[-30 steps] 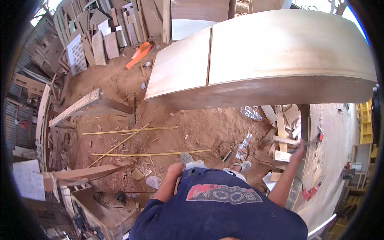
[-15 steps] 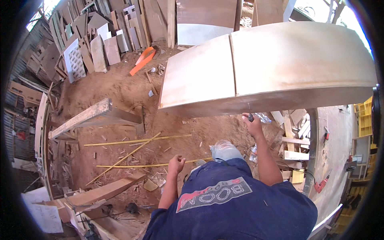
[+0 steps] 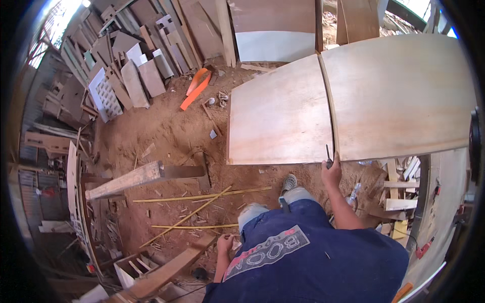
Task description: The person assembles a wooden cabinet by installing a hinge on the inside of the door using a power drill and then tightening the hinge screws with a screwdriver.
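Since a moment ago, my right hand [image 3: 332,171] has risen to the plywood sheets' [image 3: 283,116] seam — fingers closed on a dark tool [image 3: 328,154]; left hand [image 3: 225,244] hangs idle, grip unclear. Work barely begun.

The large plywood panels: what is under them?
Under the plywood panels, only sawdust floor and wood offcuts show at the near edge. Everything farther beneath is covered.
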A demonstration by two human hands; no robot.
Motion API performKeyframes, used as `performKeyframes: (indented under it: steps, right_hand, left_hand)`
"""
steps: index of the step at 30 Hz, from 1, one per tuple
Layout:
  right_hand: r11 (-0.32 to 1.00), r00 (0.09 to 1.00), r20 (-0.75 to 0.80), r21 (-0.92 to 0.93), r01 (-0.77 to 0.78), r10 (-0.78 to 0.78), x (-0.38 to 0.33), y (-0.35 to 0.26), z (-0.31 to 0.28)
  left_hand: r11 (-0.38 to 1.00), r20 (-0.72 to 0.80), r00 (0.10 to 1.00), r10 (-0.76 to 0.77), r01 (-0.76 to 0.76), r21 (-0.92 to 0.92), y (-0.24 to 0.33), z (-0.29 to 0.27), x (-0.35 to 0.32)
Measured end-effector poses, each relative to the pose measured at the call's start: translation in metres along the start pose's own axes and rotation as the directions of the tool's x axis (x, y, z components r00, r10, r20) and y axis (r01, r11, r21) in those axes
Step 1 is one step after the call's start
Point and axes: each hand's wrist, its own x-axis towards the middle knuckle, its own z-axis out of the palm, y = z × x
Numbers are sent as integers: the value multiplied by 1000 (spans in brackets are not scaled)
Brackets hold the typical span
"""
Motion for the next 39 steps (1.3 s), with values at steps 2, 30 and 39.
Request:
performKeyframes:
  steps: [2, 30, 39]
  right_hand:
    - [997, 998, 33, -50, -60, 61, -5, -10, 4]
    - [749, 715, -230, 258, -610, 661, 34, -78, 39]
    - [332, 681, 9, 868, -369, 732, 15, -105, 17]
  left_hand:
    - [1000, 9, 1000, -21, 21, 11, 6, -17, 15]
    - [470, 710, 389, 586, -878, 93, 421, -87, 240]
    - [-70, 711, 145, 688, -962, 264, 518, -18, 128]
